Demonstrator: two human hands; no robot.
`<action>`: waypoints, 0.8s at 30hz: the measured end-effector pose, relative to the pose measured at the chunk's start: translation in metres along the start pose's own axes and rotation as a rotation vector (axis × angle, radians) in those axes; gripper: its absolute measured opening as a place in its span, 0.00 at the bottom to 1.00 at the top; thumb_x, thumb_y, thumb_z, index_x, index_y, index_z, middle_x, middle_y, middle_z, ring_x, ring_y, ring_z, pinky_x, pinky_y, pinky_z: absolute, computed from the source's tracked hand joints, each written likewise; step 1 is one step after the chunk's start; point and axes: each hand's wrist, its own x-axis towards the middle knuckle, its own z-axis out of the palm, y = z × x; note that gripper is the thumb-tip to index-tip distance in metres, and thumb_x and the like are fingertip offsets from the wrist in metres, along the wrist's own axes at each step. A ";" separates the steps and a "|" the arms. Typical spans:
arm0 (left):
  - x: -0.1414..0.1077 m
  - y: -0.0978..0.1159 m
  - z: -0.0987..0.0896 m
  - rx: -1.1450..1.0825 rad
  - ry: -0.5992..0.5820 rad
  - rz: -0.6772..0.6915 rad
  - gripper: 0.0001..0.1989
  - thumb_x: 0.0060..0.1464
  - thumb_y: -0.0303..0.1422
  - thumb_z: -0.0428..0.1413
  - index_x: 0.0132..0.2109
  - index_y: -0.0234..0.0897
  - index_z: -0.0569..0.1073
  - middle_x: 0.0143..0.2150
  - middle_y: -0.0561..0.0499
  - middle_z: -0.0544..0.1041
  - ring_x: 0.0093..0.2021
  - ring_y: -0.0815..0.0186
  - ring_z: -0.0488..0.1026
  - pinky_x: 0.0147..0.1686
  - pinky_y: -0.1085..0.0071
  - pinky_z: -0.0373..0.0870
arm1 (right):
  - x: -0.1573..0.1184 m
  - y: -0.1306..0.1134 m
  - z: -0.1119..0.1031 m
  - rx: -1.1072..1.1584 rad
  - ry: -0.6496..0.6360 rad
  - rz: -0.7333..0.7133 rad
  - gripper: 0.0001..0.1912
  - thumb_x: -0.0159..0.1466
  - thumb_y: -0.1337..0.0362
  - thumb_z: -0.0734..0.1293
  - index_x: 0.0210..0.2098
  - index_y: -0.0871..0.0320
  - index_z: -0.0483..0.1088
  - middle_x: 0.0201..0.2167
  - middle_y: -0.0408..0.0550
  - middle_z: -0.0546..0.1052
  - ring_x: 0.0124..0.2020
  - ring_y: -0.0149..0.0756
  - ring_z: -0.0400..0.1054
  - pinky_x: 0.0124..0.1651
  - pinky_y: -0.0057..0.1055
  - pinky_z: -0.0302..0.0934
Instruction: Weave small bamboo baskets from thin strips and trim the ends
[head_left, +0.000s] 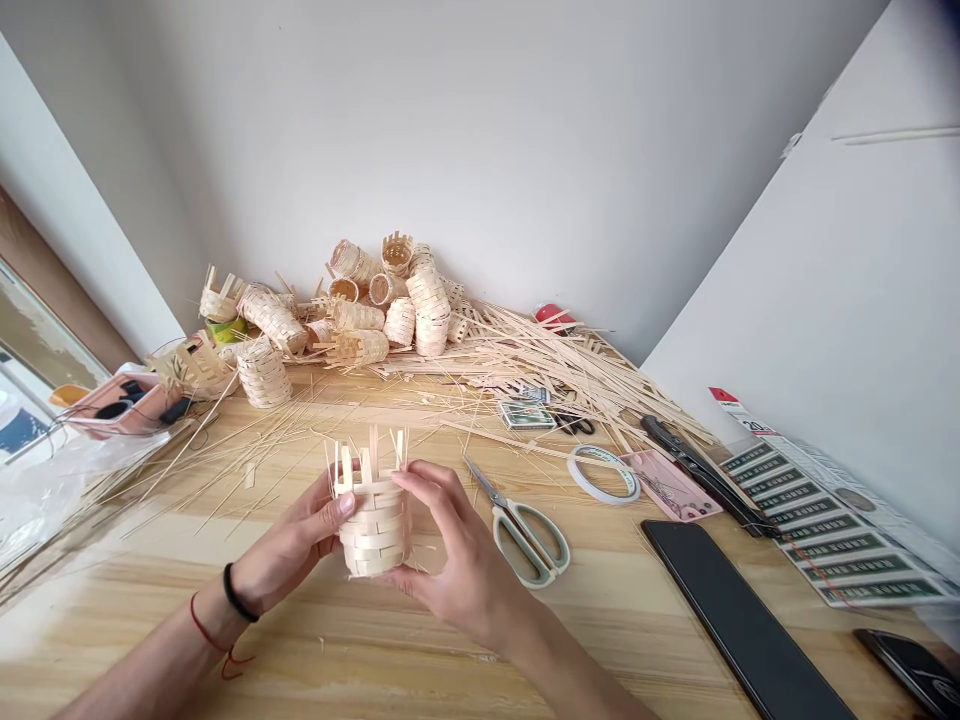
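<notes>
In the head view, your left hand (289, 535) and your right hand (457, 550) are closed around a small woven bamboo basket (376, 530); the fingers press its flat strips, and loose strip ends stand up at the top. The basket is over the front part of the wooden bench (322, 650), near the steel scissors (529, 540). A white tag (742, 412) at the right shows "20".

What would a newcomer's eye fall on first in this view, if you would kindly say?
The eye goes first to the heap of small woven bamboo baskets at the back of the wooden table, with loose bamboo strips spread to its right. At the front, the left hand and right hand hold a half-woven basket, its strip ends standing up, beside grey-handled scissors.
</notes>
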 end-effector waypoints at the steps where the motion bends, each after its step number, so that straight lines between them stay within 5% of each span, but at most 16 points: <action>1: 0.001 0.000 -0.001 0.019 0.000 0.013 0.31 0.62 0.54 0.59 0.65 0.46 0.67 0.63 0.40 0.76 0.59 0.45 0.77 0.48 0.52 0.81 | 0.000 0.000 -0.001 -0.011 0.022 0.000 0.49 0.57 0.70 0.80 0.70 0.44 0.55 0.64 0.55 0.66 0.67 0.50 0.64 0.66 0.47 0.66; 6: 0.001 0.004 -0.010 0.445 0.269 0.405 0.38 0.62 0.51 0.61 0.71 0.54 0.53 0.71 0.40 0.60 0.66 0.46 0.67 0.50 0.50 0.80 | 0.004 0.003 -0.008 -0.101 0.164 0.039 0.45 0.57 0.72 0.79 0.67 0.45 0.59 0.61 0.54 0.68 0.64 0.51 0.66 0.65 0.49 0.67; 9: -0.003 0.005 -0.009 0.822 0.267 0.641 0.43 0.56 0.48 0.67 0.71 0.57 0.54 0.74 0.41 0.55 0.72 0.43 0.58 0.59 0.46 0.74 | 0.006 0.005 -0.010 -0.130 0.187 0.064 0.45 0.57 0.73 0.79 0.67 0.44 0.59 0.60 0.54 0.69 0.63 0.52 0.67 0.64 0.51 0.67; 13: -0.006 -0.001 0.001 1.101 0.120 0.652 0.45 0.59 0.39 0.67 0.74 0.55 0.52 0.74 0.39 0.54 0.73 0.42 0.56 0.67 0.38 0.64 | 0.005 0.004 -0.006 -0.128 0.152 0.054 0.46 0.55 0.76 0.78 0.66 0.44 0.59 0.60 0.53 0.68 0.63 0.51 0.67 0.65 0.50 0.67; 17: -0.005 -0.006 0.006 1.166 0.157 0.656 0.40 0.63 0.27 0.60 0.75 0.53 0.52 0.72 0.39 0.58 0.72 0.44 0.56 0.67 0.38 0.63 | 0.004 0.003 -0.001 -0.111 0.161 0.016 0.45 0.56 0.75 0.77 0.66 0.44 0.59 0.59 0.53 0.69 0.62 0.51 0.68 0.64 0.49 0.68; 24: -0.007 -0.001 0.005 1.209 0.211 0.690 0.38 0.62 0.23 0.58 0.72 0.52 0.55 0.64 0.43 0.67 0.64 0.48 0.63 0.61 0.44 0.69 | 0.003 0.003 0.001 -0.108 0.156 0.023 0.46 0.55 0.74 0.78 0.67 0.45 0.60 0.59 0.52 0.69 0.61 0.49 0.69 0.63 0.46 0.69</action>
